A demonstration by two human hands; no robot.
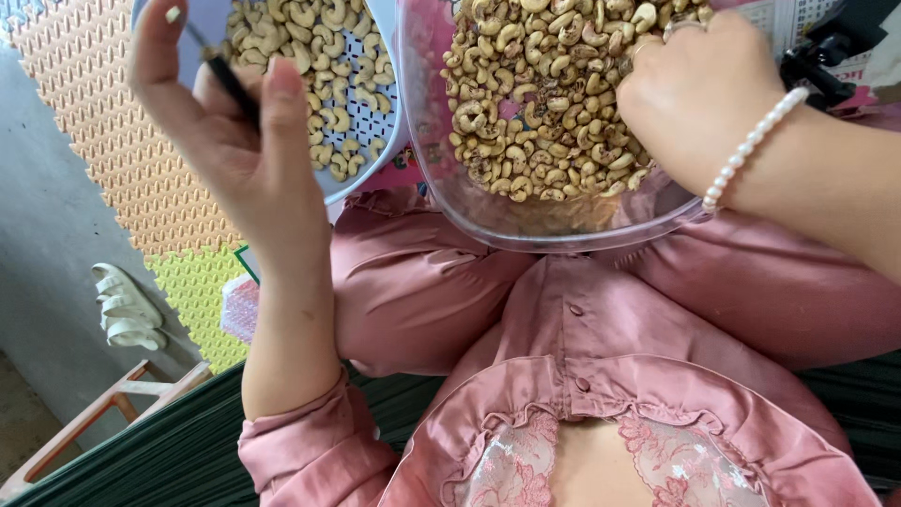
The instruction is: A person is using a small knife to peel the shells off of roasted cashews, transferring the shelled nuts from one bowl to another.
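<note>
Fingers (pixel 282 89) of her left hand (pixel 225 141) pinch a small dark-handled knife (pixel 230 84) beside the pale basket of cashews (pixel 347 75); her right hand (pixel 699 94) digs, curled, into the clear bowl of cashews (pixel 526 103).

- The clear bowl (pixel 526 221) looked like glossy, smooth plastic.
- The pink garment (pixel 422 291) was shiny satin-like cloth.
- The bracelet (pixel 748 150) had smooth pearly beads.
- The floor mat (pixel 103 122) looked textured foam, matt.

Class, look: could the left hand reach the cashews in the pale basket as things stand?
Probably yes. The left hand hovers just over the open basket, whose cashews lie uncovered with nothing between. However, it is pinching a thin dark tool, which may hamper picking.
</note>
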